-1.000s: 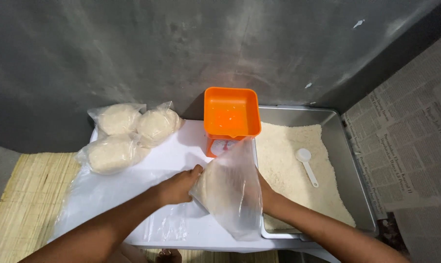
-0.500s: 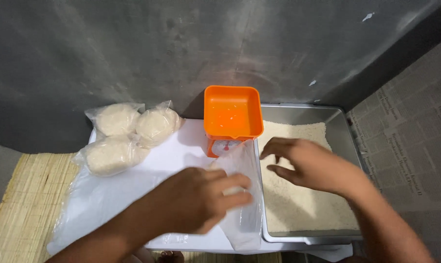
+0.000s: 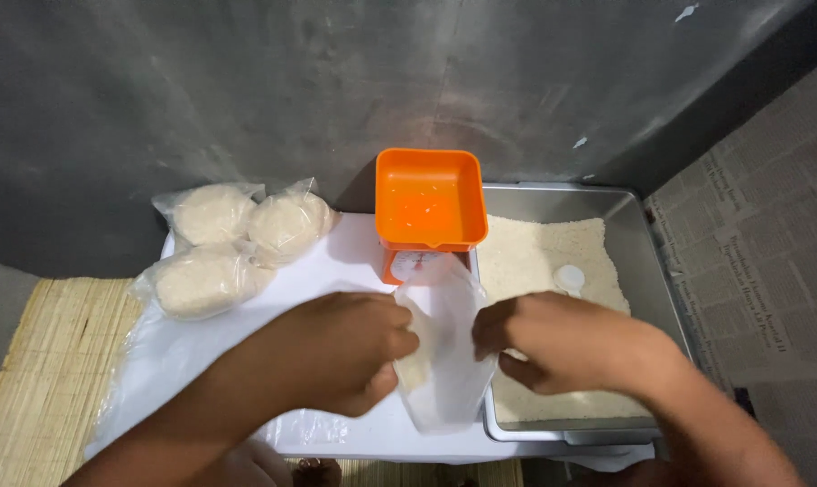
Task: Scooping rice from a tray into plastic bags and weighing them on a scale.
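A: Position of hands?
B: Left hand [image 3: 350, 347] and right hand [image 3: 562, 347] on either side of clear plastic bag [image 3: 444, 356], fingers closed on bag's upper edges, mouth held open between them.

A: Bag location and contents?
B: Held above white sheet [image 3: 327, 261], at left rim of metal tray [image 3: 647, 261]. Small amount of rice visible inside, against left side.

A: Tray contents?
B: Layer of white rice [image 3: 539, 252]; white scoop [image 3: 569, 278] lying on it, just beyond right hand.

A: Other items?
B: Orange scale pan [image 3: 428, 198] directly behind bag, a few grains in it. Three filled rice bags [image 3: 232, 239] grouped at far left of sheet, touching. Woven mat [image 3: 38, 370] under sheet's left edge.
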